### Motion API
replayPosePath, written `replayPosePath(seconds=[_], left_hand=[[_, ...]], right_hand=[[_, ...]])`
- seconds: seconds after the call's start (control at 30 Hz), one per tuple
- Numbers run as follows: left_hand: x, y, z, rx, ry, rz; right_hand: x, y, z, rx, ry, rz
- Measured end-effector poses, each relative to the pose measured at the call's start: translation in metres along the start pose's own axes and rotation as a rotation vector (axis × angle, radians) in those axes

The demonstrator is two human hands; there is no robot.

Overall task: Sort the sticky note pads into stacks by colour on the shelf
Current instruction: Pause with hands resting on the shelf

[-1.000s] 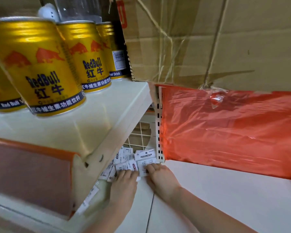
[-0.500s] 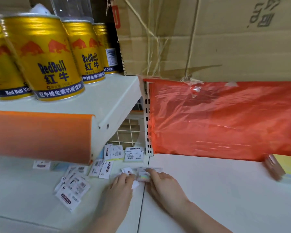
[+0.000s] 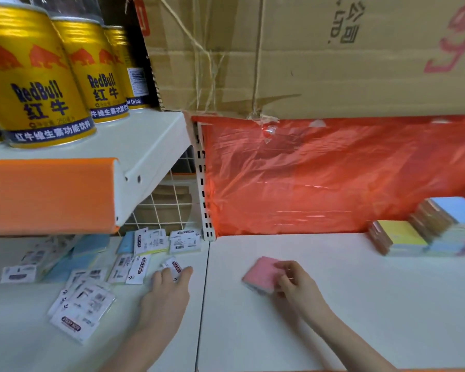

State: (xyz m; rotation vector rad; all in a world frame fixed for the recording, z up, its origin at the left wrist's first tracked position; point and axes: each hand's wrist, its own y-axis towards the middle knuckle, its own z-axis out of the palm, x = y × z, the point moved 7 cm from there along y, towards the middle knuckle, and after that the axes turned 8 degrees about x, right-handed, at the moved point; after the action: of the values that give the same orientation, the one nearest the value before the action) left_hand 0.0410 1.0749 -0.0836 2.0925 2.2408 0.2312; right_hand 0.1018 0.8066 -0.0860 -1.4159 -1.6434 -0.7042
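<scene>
Right hand [image 3: 295,283] pinching pink pad [image 3: 261,275], face up, corner pointing away, left hand [image 3: 167,294] pinching wrapped pad [image 3: 174,265]

single head view, close, angled down onto the white shelf [image 3: 333,304]

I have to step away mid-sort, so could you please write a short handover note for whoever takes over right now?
Hands: the left hand pinches a white-labelled pad at the edge of the loose pile. The right hand grips a pink pad low at the shelf.
Things: the loose pads lie scattered on the left, below the cans. The stacks, topped yellow and blue, stand far right by the red plastic sheet.
Done: stacks started.
Left: place the pink pad, then sort the loose pile.
</scene>
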Motion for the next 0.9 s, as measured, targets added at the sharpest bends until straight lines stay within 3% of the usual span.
replayPosePath(seconds=[0.13,0.23,0.33,0.43,0.5,0.57,0.67,0.77,0.83,0.9], left_hand=[[-0.012,0.002,-0.024,-0.019,-0.137,-0.012],[-0.026,0.002,-0.051,-0.088,-0.37,-0.069],[-0.037,0.009,-0.048,0.019,-0.73,-0.123],[-0.042,0.012,-0.029,0.134,-1.086,-0.226],[-0.044,0.01,-0.016,0.222,-1.16,-0.287],[-0.045,0.006,-0.007,0.286,-0.987,-0.253],[-0.046,-0.006,-0.01,0.37,-0.411,-0.105],[-0.048,-0.01,-0.015,0.401,-0.096,-0.019],[-0.052,-0.004,-0.015,0.386,0.002,0.059],[-0.061,0.003,-0.011,0.433,-0.06,0.16]], right_hand=[[0.001,-0.018,0.007,0.152,-0.329,-0.071],[0.007,-0.022,0.007,0.146,-0.505,-0.132],[0.02,-0.019,0.008,0.132,-0.635,-0.225],[0.032,-0.014,0.02,0.281,-0.673,-0.33],[0.035,-0.009,0.028,0.377,-0.72,-0.329],[0.033,-0.002,0.032,0.418,-0.769,-0.303],[0.031,0.005,0.031,0.415,-0.935,-0.286],[0.034,0.004,0.029,0.408,-1.075,-0.293],[0.031,0.0,0.028,0.425,-1.078,-0.263],[0.028,-0.005,0.025,0.437,-1.029,-0.229]])
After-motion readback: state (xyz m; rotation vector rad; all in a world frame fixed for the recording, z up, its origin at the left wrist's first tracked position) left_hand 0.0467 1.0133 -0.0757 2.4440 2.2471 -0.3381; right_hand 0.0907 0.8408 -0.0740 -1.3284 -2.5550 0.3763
